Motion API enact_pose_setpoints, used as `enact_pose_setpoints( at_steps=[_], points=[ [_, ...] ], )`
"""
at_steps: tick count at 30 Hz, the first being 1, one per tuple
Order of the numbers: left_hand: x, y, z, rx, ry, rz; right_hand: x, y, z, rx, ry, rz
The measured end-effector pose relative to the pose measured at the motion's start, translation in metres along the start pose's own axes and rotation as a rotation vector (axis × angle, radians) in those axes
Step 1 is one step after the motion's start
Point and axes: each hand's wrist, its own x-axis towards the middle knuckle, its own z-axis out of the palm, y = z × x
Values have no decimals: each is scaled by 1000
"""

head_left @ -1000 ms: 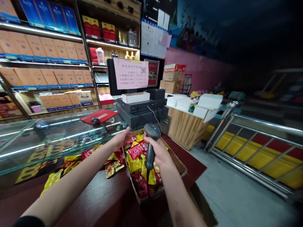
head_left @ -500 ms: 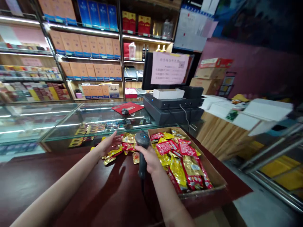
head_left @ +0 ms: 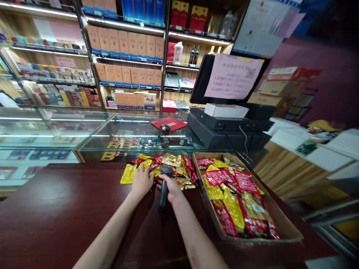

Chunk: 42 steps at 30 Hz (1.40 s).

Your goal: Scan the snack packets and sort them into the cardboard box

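My right hand [head_left: 172, 188] is closed around the handle of a black handheld barcode scanner [head_left: 166, 171], its head turned toward a pile of snack packets [head_left: 171, 160] in red, gold and yellow foil. My left hand [head_left: 142, 182] rests palm down at the pile's near left side. Its fingers are spread and reach onto the packets. A flat yellow packet [head_left: 128, 174] lies just left of those fingers. To the right of my right hand, an open cardboard box [head_left: 283, 220] holds more red, yellow and gold packets.
Behind the dark red tabletop [head_left: 70, 213] stands a glass display counter [head_left: 126, 121]. On it are a mouse [head_left: 165, 127] on a red pad [head_left: 176, 123] and a monitor [head_left: 200, 84] carrying a pink paper sign. Shelves of boxed goods line the wall.
My left hand has come down onto the packets, where before it was raised beside them. The scanner stays in my right hand, now further from the box. The view has swung left.
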Motion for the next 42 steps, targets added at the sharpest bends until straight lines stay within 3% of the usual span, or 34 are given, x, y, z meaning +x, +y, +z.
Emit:
enact_pose_setpoints(
  at_steps=[6,14,20,28,33,38,42],
  points=[
    [-27,23,-4,118,-101,9,-13,-3,-25,77,-20,38],
    [-73,58,6,67,-202,44,-54,-15,-70,-233,72,-209],
    [-76,65,9,72,-212,60,-64,-18,-69,-418,85,-374],
    [-78,60,14,99,-216,74,-57,-6,-62,-513,46,-339],
    [-67,47,6,10,-145,32,-69,-20,-68,-377,46,-234],
    [-41,52,-4,-280,-96,110,-79,-43,-78,-194,57,-273],
    [-23,69,-1,-847,-371,58,-85,-53,-77,-98,-49,-289]
  ],
)
